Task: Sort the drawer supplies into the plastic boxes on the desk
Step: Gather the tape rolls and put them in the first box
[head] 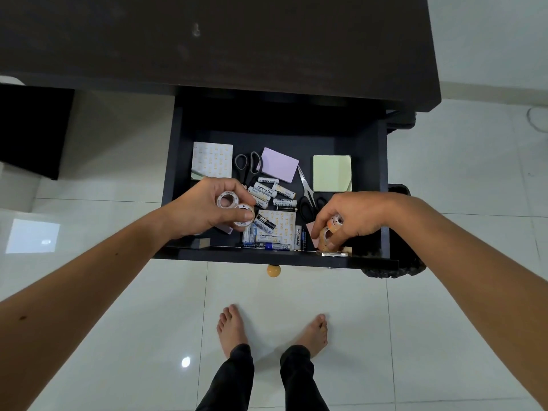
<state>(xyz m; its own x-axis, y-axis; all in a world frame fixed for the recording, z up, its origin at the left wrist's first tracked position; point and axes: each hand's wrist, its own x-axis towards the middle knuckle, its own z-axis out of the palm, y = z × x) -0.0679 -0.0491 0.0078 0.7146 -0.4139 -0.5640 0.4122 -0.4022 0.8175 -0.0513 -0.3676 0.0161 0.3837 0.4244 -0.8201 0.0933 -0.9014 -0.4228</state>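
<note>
The dark drawer (175, 161) stands pulled out under the desk (207, 40). My left hand (204, 204) is over its front left part and grips two white tape rolls (234, 207). My right hand (353, 218) is at the front right corner, closed on clear, orange-tinted tape rolls (330, 232). Between the hands lie several white and dark batteries (274, 194). Farther back are two pairs of scissors (247, 164) (308, 191), a purple sticky-note pad (280, 164), a pale green pad (332, 173) and a patterned pad (212, 160). No plastic boxes are in view.
A wooden knob (273, 270) sticks out of the drawer front. A dark object (397, 268) sits on the floor right of the drawer. My bare feet (272, 330) stand on glossy white tiles. A dark cabinet side (32, 129) is at the left.
</note>
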